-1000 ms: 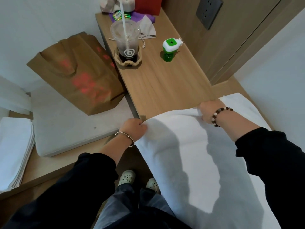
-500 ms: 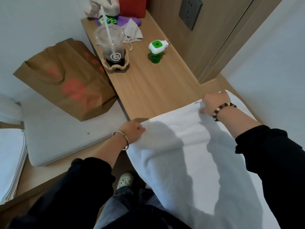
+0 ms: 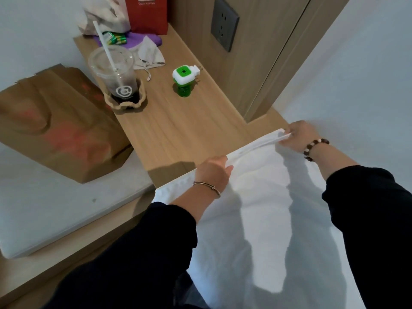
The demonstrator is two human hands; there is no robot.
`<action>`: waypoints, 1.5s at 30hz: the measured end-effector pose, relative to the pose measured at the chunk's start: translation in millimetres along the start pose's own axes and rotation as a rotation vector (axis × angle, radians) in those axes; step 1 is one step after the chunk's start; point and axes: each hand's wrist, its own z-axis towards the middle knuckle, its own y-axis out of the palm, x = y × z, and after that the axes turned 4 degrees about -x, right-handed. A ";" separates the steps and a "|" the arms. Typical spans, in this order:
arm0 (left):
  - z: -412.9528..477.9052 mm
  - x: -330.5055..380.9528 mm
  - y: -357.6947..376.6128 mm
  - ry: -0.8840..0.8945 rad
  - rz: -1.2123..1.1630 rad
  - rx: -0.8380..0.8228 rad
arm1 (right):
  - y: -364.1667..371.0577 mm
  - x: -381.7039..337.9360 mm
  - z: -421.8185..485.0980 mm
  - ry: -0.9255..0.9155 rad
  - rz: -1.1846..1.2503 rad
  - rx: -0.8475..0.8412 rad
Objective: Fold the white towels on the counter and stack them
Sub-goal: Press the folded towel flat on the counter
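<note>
A large white towel (image 3: 263, 219) hangs from both my hands and drapes down in front of me over the near end of the wooden counter (image 3: 178, 128). My left hand (image 3: 213, 170) grips the towel's top edge at its left end. My right hand (image 3: 299, 136) pinches the same edge at its right corner, where two layers show. The edge is pulled taut between them just above the counter. The towel's lower part runs out of view at the bottom.
On the counter stand a plastic cup with a straw (image 3: 116, 74) in a holder, a green and white plug-in device (image 3: 184, 80), a crumpled cloth (image 3: 149, 54) and a red bag (image 3: 147, 12). A brown paper bag (image 3: 60, 126) lies on a grey cushion (image 3: 55, 206) at left.
Both hands have lifted the towel's top edge and drawn it taut. My left hand moved right, nearer my right hand. The white stack at far left has left the view.
</note>
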 end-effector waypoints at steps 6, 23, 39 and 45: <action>30.9 30.1 -4.9 -0.103 -0.280 -0.215 | -0.8 34.0 1.3 0.171 0.806 -0.135; 50.9 15.3 8.0 -0.170 -0.006 -0.039 | 31.8 22.3 28.8 0.252 0.354 0.223; 43.7 5.2 21.2 -0.080 0.138 0.177 | 53.6 -3.2 8.8 0.189 -0.001 0.429; 35.6 7.4 14.8 0.189 0.043 0.291 | 86.9 -21.0 -63.8 0.000 0.039 0.429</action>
